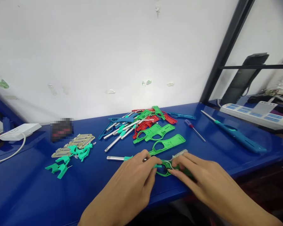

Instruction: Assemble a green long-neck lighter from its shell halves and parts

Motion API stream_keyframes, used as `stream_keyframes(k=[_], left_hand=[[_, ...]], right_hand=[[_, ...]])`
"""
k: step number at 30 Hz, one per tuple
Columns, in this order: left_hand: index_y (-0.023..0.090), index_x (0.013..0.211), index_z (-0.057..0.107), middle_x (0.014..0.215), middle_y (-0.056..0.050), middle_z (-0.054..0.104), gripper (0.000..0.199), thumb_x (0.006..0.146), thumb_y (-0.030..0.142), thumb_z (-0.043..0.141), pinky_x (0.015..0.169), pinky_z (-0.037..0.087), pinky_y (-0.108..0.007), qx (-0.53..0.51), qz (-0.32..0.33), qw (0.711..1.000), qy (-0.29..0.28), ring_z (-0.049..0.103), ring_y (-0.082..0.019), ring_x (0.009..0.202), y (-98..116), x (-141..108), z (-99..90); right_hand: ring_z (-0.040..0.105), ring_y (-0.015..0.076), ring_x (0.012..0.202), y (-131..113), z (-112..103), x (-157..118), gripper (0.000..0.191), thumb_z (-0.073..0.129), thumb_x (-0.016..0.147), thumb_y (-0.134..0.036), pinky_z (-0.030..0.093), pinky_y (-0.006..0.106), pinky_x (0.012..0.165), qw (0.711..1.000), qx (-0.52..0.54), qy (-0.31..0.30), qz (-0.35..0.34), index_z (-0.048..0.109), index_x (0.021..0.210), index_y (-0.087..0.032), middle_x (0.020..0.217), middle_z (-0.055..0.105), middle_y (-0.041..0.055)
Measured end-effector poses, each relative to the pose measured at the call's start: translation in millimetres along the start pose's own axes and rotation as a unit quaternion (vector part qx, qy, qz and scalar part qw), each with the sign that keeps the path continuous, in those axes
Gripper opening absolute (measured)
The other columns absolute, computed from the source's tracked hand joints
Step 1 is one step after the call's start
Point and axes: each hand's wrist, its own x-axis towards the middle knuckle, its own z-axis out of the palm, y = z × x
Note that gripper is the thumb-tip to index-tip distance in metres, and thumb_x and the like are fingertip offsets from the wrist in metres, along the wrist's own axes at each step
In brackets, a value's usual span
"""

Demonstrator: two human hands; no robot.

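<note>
Near the table's front edge, a partly built green utility lighter (163,172) lies between my two hands. My left hand (139,179) is closed around its front end, where a silver metal tube (115,158) with a teal collar sticks out to the left. My right hand (193,172) pinches the handle end by the trigger opening, beside a white wire. A clear fuel tank (180,153) shows just above the right fingers. The fingers hide much of the inside. Behind them lies a bare light-green handle shell (169,143).
Green, red and blue shells and silver tubes (113,142) are piled behind. To the left lie teal triggers (61,168) and clear tanks (81,141). A screwdriver (195,130), a blue lighter (240,135) and a power strip (257,114) lie right. A white box (21,130) stands far left.
</note>
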Motion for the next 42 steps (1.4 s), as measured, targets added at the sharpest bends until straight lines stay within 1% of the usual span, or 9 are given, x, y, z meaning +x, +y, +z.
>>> stream_keyframes(k=[3, 6, 9, 12, 16, 19, 31, 37, 42], left_hand=[[0.029, 0.118, 0.062, 0.126, -0.005, 0.065, 0.023, 0.108, 0.020, 0.043, 0.105, 0.054, -0.045, -0.021, -0.017, 1.000, -0.013, 0.065, -0.026, 0.115, 2, -1, 2.3], [0.030, 0.122, 0.063, 0.130, -0.005, 0.065, 0.026, 0.108, 0.021, 0.043, 0.108, 0.053, -0.045, -0.032, -0.022, 0.999, -0.017, 0.065, -0.026, 0.120, 3, -1, 5.0], [0.028, 0.124, 0.064, 0.132, -0.007, 0.065, 0.025, 0.108, 0.023, 0.045, 0.108, 0.053, -0.047, -0.024, -0.027, 0.999, -0.031, 0.065, -0.028, 0.123, 3, 1, 7.3], [0.026, 0.122, 0.064, 0.128, -0.007, 0.066, 0.024, 0.108, 0.022, 0.045, 0.106, 0.054, -0.049, -0.014, -0.028, 0.999, -0.042, 0.065, -0.028, 0.120, 3, 2, 7.3], [0.025, 0.119, 0.064, 0.125, -0.007, 0.065, 0.022, 0.108, 0.022, 0.045, 0.103, 0.054, -0.048, -0.019, -0.036, 0.998, -0.045, 0.066, -0.028, 0.115, 5, 2, 5.0], [0.025, 0.119, 0.064, 0.124, -0.007, 0.065, 0.022, 0.108, 0.023, 0.045, 0.102, 0.054, -0.047, -0.023, -0.040, 0.998, -0.048, 0.066, -0.028, 0.114, 7, 3, 4.2], [0.025, 0.119, 0.066, 0.126, -0.008, 0.067, 0.023, 0.107, 0.025, 0.046, 0.103, 0.053, -0.049, -0.025, -0.036, 0.998, -0.037, 0.065, -0.030, 0.119, 4, 3, 6.4], [0.027, 0.120, 0.067, 0.122, -0.006, 0.068, 0.023, 0.107, 0.024, 0.048, 0.100, 0.054, -0.046, -0.035, -0.038, 0.998, -0.037, 0.066, -0.028, 0.116, 5, 6, 4.6], [0.025, 0.111, 0.068, 0.117, -0.006, 0.068, 0.020, 0.107, 0.023, 0.048, 0.096, 0.055, -0.045, -0.040, -0.039, 0.998, -0.033, 0.067, -0.027, 0.108, 4, 7, 4.8]], right_hand=[[0.068, 0.0185, 0.073, -3, 1, 3, 0.026, 0.037, 0.114, -0.039, 0.045, 0.031, 0.060, 1.000, -0.003, -0.016, 0.008, 0.057, 0.103, -0.029, 0.090, 0.067, -0.0006], [0.067, 0.0187, 0.073, -6, 2, 6, 0.023, 0.035, 0.115, -0.036, 0.040, 0.032, 0.058, 1.000, 0.000, -0.026, 0.016, 0.054, 0.102, -0.029, 0.089, 0.065, -0.0016], [0.067, 0.0178, 0.074, -7, 2, 7, 0.022, 0.035, 0.115, -0.035, 0.041, 0.032, 0.062, 0.999, 0.010, -0.030, 0.028, 0.052, 0.102, -0.029, 0.090, 0.065, -0.0027], [0.066, 0.0170, 0.075, -7, 2, 6, 0.022, 0.034, 0.115, -0.035, 0.041, 0.031, 0.064, 0.998, 0.021, -0.031, 0.043, 0.052, 0.102, -0.029, 0.090, 0.066, -0.0033], [0.067, 0.0170, 0.074, -6, 4, 7, 0.023, 0.034, 0.115, -0.038, 0.042, 0.031, 0.064, 0.998, 0.033, -0.020, 0.059, 0.052, 0.103, -0.029, 0.092, 0.067, -0.0022], [0.067, 0.0168, 0.072, -5, 5, 8, 0.025, 0.034, 0.115, -0.041, 0.042, 0.032, 0.063, 0.997, 0.041, -0.014, 0.067, 0.051, 0.102, -0.029, 0.089, 0.067, -0.0030], [0.068, 0.0183, 0.072, -5, 4, 8, 0.026, 0.032, 0.115, -0.041, 0.042, 0.032, 0.064, 0.995, 0.062, -0.017, 0.081, 0.049, 0.100, -0.029, 0.085, 0.067, -0.0031], [0.069, 0.0192, 0.070, -6, 2, 12, 0.026, 0.031, 0.115, -0.041, 0.040, 0.032, 0.062, 0.994, 0.064, -0.025, 0.079, 0.049, 0.101, -0.029, 0.083, 0.067, -0.0029], [0.065, 0.0205, 0.062, -5, -3, 18, 0.024, 0.033, 0.114, -0.040, 0.037, 0.033, 0.057, 0.994, 0.072, -0.029, 0.078, 0.051, 0.101, -0.029, 0.078, 0.067, -0.0020]])
